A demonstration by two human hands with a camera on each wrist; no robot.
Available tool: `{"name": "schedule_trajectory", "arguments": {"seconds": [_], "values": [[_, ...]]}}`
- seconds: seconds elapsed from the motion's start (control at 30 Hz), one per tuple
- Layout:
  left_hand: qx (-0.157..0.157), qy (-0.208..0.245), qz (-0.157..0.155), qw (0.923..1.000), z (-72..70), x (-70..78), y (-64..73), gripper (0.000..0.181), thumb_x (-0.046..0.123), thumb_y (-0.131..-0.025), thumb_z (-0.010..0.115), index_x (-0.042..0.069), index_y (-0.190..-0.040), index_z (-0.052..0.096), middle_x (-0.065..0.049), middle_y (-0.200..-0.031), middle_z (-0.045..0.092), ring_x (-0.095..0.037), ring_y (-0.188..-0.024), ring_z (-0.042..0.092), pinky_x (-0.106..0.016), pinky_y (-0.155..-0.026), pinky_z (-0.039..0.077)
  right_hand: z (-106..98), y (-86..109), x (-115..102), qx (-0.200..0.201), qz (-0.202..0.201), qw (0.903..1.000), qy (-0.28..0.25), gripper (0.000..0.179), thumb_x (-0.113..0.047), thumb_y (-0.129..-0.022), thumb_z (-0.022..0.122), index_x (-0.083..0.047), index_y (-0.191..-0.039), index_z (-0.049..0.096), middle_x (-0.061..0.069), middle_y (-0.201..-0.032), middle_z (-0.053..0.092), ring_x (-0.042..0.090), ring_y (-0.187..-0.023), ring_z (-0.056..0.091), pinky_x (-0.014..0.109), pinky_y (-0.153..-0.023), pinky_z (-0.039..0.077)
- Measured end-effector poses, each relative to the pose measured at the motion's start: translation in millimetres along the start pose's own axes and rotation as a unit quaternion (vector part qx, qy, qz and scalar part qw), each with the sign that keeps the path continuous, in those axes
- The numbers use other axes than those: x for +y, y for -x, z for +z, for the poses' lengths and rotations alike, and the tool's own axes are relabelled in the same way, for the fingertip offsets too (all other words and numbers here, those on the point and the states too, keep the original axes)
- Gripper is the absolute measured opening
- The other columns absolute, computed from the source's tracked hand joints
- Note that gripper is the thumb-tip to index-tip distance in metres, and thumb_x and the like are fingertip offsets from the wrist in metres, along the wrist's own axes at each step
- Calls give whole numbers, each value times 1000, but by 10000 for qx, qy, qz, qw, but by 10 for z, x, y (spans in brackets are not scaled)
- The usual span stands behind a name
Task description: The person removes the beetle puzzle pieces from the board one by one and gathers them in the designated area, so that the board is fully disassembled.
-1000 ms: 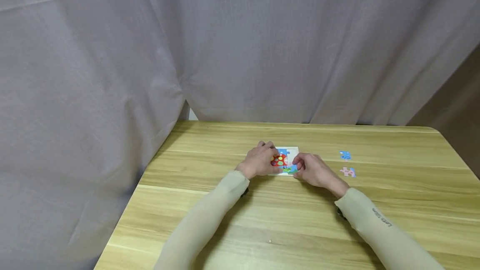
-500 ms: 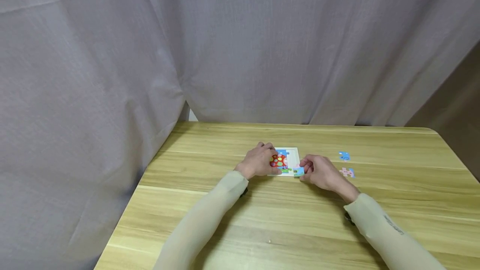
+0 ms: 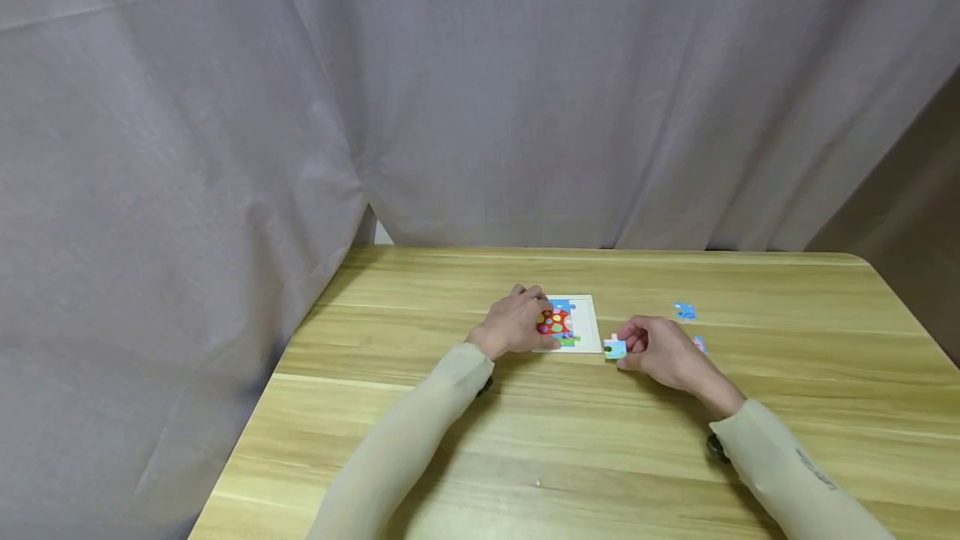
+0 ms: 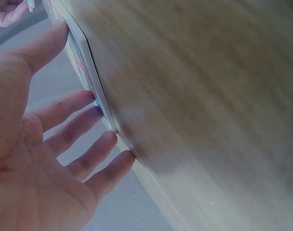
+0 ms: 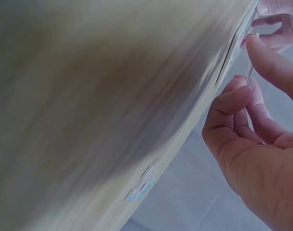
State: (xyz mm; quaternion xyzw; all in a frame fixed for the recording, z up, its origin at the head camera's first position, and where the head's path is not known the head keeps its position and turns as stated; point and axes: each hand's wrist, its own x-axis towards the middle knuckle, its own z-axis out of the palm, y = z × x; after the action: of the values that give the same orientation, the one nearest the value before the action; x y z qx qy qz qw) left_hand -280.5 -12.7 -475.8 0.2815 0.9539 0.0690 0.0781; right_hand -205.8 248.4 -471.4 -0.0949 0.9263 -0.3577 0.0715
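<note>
A white-framed jigsaw puzzle board (image 3: 588,325) lies on the wooden table, its left part filled with blue, red spotted and green pieces and its right part bare white. My left hand (image 3: 510,325) rests over the board's left side, thumb and fingers spread. In the left wrist view those fingertips touch along the board's edge (image 4: 102,94). Just off the board's lower right corner, my right hand (image 3: 663,352) pinches a blue and green jigsaw piece (image 3: 614,348) between thumb and fingers. The right wrist view shows this piece (image 5: 250,73) nearly edge-on.
Right of the board lie a blue jigsaw piece (image 3: 686,311) and, nearer, a pink and blue one (image 3: 701,343), partly behind my right hand. A grey curtain (image 3: 487,107) hangs behind the wooden table (image 3: 465,432).
My right hand has drawn the blue and green jigsaw piece off the board, to the right and slightly nearer, uncovering the white base. My left hand stays on the board.
</note>
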Motion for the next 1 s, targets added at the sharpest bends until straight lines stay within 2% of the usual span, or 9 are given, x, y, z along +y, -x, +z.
{"name": "schedule_trajectory", "arguments": {"seconds": [0.4,0.7,1.0], "values": [[21,196,28,9998,18,-13,11,64,52,-97,81,17,-149,68,2,-156,59,-22,-133,54,-35,-103,57,-107,193,186,192,-78,9998,-81,31,-4,-82,91,1,-106,72,6,-92,67,8,-81,55,19,-68,47],[9,198,30,9998,17,-12,24,65,51,-97,81,17,-150,67,2,-158,58,-23,-139,53,-37,-106,57,-229,341,383,310,144,9994,-7,34,-6,-83,92,2,-109,72,7,-95,69,2,-80,55,19,-68,48],[30,233,52,9997,21,-5,15,65,51,-98,81,17,-151,67,1,-158,58,-24,-140,53,-37,-108,57,-366,476,550,417,179,9989,68,37,-3,-82,91,7,-112,72,9,-97,71,-2,-80,55,17,-69,50]]}}
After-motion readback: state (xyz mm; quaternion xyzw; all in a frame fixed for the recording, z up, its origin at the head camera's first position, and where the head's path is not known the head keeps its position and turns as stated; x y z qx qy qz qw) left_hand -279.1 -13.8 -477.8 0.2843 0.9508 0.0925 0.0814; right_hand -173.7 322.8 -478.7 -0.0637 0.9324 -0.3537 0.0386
